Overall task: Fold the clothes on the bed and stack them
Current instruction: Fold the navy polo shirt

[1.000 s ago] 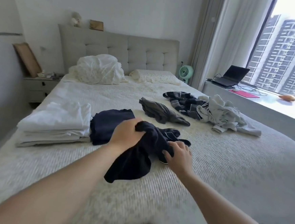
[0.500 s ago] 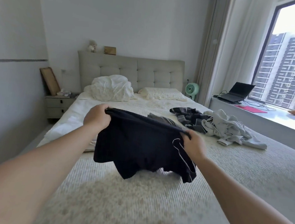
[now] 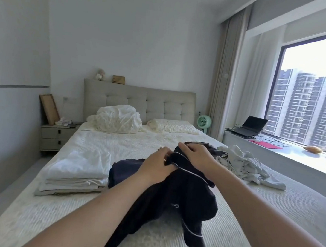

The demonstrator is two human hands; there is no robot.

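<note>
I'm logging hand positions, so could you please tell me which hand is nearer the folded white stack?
Left. The left hand grips the dark garment just right of the folded white stack; the right hand grips it farther right.

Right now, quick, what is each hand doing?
Left hand: grips the dark navy garment with white piping.
Right hand: grips the same garment's top edge.

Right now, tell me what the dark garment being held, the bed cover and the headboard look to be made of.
Dark garment: soft, matte navy fabric with thin white piping; it droops in loose folds from the left hand and right hand, probably a knit. Bed cover: off-white textile with fine ribbed lines, likely quilted or woven cotton. Headboard: beige upholstery, button-tufted into padded squares, fabric rather than leather by its dull look.
</note>
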